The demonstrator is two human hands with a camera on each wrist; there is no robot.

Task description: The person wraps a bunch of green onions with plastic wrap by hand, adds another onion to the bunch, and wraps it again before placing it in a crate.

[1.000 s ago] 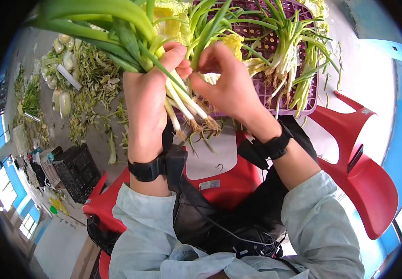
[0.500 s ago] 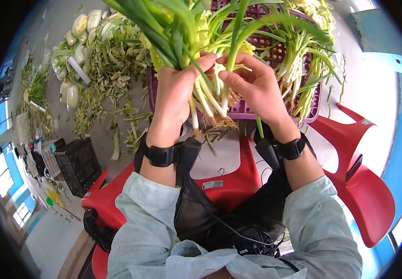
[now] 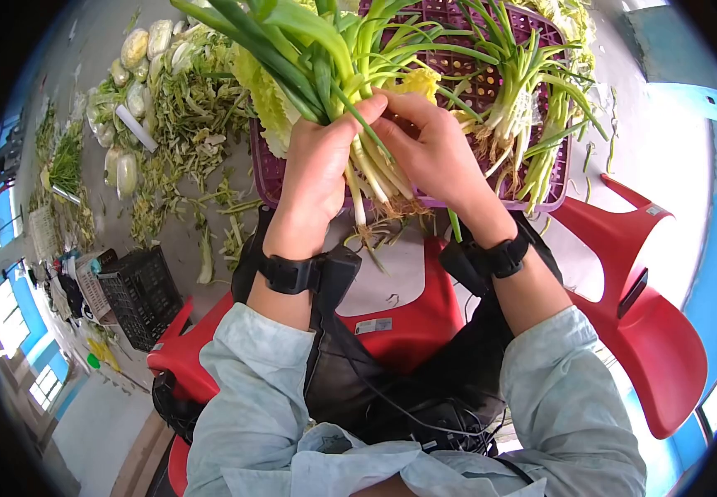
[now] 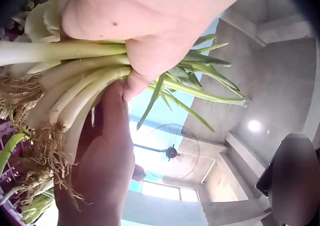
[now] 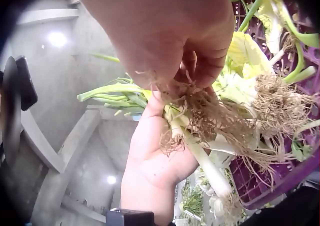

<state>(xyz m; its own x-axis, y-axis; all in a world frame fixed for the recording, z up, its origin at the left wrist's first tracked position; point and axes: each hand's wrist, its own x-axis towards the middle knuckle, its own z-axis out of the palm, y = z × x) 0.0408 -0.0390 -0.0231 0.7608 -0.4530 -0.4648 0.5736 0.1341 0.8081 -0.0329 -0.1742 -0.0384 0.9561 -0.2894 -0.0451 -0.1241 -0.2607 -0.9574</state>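
Spring onion bunch (image 3: 373, 172) held aloft, root ends toward the wearer

Clock bearings are from the head view. The left hand (image 3: 319, 161) is nearest, its fingers and thumb wrapped round the bunch where white shank turns green. The right hand (image 3: 440, 151) meets it at about 3 o'clock, fingers bent in at the stalks; whether they pinch one is hidden.

Bunch: raised, overlapping the near rim of the purple crate (image 3: 266, 184). Long axis slants. Roots (image 3: 383, 209) point between 5 and 6 o'clock; leaves (image 3: 292, 54) fan mainly to 11, some to 1. Root ends are roughly together, one stalk hanging a little lower.

Handling (judged): light; shanks firm but likely smooth enough to slide in a loose grip; leaves soft, easily creased; roots brittle, shedding. Best hold: the upper white shanks, all stalks gathered, with modest squeeze.

Beyond: a second bunch (image 3: 512, 108) lies in the crate at 2 o'clock, its roots toward 7. Farther off, leafy trimmings (image 3: 197, 137) are heaped at 10 o'clock.
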